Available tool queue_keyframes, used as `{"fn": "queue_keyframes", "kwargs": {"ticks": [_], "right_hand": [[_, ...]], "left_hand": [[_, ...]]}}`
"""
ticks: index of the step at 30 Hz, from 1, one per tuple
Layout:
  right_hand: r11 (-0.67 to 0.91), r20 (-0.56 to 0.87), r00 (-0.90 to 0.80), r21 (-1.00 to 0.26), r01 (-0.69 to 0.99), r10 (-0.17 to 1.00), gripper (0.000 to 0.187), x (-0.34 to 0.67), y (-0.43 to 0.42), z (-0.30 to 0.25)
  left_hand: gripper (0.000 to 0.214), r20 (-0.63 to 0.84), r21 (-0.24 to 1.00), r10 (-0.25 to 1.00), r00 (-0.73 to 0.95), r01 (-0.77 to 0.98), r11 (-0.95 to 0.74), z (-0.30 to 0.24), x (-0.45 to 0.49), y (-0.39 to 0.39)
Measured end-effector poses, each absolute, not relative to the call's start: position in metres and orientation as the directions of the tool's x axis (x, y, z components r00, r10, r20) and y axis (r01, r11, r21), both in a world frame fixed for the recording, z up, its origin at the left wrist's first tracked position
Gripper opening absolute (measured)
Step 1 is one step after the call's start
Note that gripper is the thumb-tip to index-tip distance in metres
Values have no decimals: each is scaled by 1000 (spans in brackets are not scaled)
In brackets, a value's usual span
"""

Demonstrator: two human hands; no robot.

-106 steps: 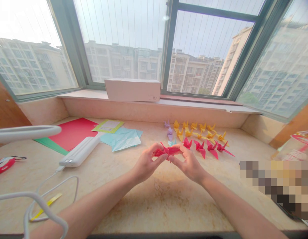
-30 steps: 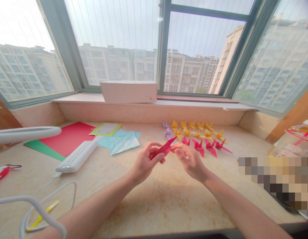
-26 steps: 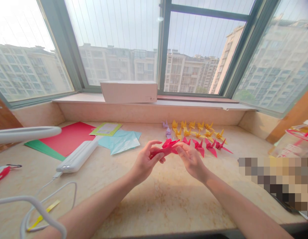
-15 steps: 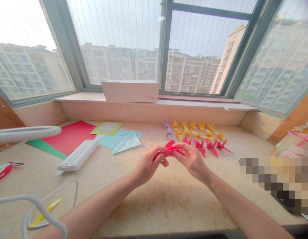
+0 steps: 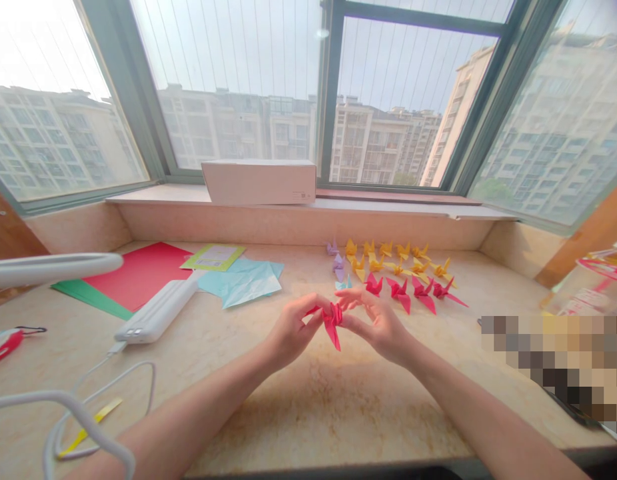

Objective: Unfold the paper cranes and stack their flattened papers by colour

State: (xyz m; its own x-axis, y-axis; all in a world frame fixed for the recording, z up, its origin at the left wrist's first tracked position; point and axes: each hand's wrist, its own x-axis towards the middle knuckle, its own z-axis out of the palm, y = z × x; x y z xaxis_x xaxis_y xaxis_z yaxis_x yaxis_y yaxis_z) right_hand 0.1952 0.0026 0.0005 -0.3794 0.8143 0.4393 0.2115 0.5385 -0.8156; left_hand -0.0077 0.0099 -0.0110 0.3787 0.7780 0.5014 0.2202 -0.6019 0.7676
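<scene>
- In the head view, the red paper piece (image 5: 333, 327), stretched level between both hands half a second ago, now has a long point hanging down towards the wearer; it is held above the countertop (image 5: 338, 413).
- The left hand (image 5: 293, 330) pinches the piece at its left side between thumb and fingers.
- The right hand (image 5: 383, 327) has its fingers loosely curled and apart, with the thumb at the paper's right edge; whether it grips cannot be told.
- The light-blue crane (image 5: 341, 285) just behind the hands shows more plainly than it did then.
- The red cranes (image 5: 399, 292) and yellow cranes (image 5: 374, 265) stand in the same rows beyond the right hand.
- The turn suggests that the piece is still being shaped, with the left hand steadying it.
</scene>
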Motion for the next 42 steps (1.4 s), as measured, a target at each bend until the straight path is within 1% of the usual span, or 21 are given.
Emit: {"fn": "queue_keyframes", "kwargs": {"ticks": [5, 9, 12, 15, 18, 20, 22, 24, 26, 28, 31, 35, 37, 39, 42], "right_hand": [[613, 475, -464, -762, 208, 748, 25, 196, 1, 5], [606, 453, -470, -755, 249, 757, 21, 196, 0, 4], [579, 432, -456, -775, 253, 778, 20, 195, 0, 0], [519, 396, -456, -835, 182, 797, 18, 195, 2, -4], [430, 347, -471, -899, 78, 811, 19, 195, 4, -6], [359, 317, -459, -933, 5, 830, 24, 195, 7, -7], [283, 280, -433, -957, -59, 857, 30, 194, 8, -6], [221, 242, -410, -970, -99, 879, 34, 192, 9, -5], [195, 225, -397, -974, -114, 890, 39, 191, 8, -4], [196, 226, -398, -974, -116, 889, 45, 189, 6, -4], [216, 234, -410, -972, -91, 882, 49, 186, 4, -5], [292, 286, -403, -955, -50, 869, 41, 185, 3, -6], [331, 317, -384, -943, -29, 868, 36, 185, 3, -7], [352, 335, -352, -936, -17, 874, 34, 185, 4, -7], [344, 335, -326, -938, -31, 884, 33, 185, 5, -9]], "left_hand": [[14, 554, 739, 731, 400, 170, -652, -10, -7, 10], [12, 582, 723, 720, 378, 164, -671, -10, -7, 10], [10, 541, 772, 746, 388, 121, -624, -12, -7, 9], [10, 454, 849, 783, 424, 59, -525, -14, -7, 8], [12, 414, 876, 788, 456, 37, -481, -12, -7, 6], [11, 434, 858, 780, 451, 57, -510, -9, -6, 4], [14, 484, 812, 759, 435, 99, -575, -5, -6, 2], [24, 530, 763, 739, 415, 146, -630, -2, -6, 1], [36, 547, 744, 746, 380, 188, -641, -2, -6, 1], [40, 545, 752, 772, 328, 218, -623, -4, -6, 2], [32, 549, 766, 803, 231, 244, -594, -6, -7, 5], [27, 529, 790, 840, 123, 290, -540, -3, -7, 7], [24, 506, 792, 856, 109, 333, -511, -1, -8, 6], [21, 473, 798, 871, 135, 354, -488, 0, -8, 4], [23, 423, 829, 884, 196, 310, -466, -2, -8, 3]]}}
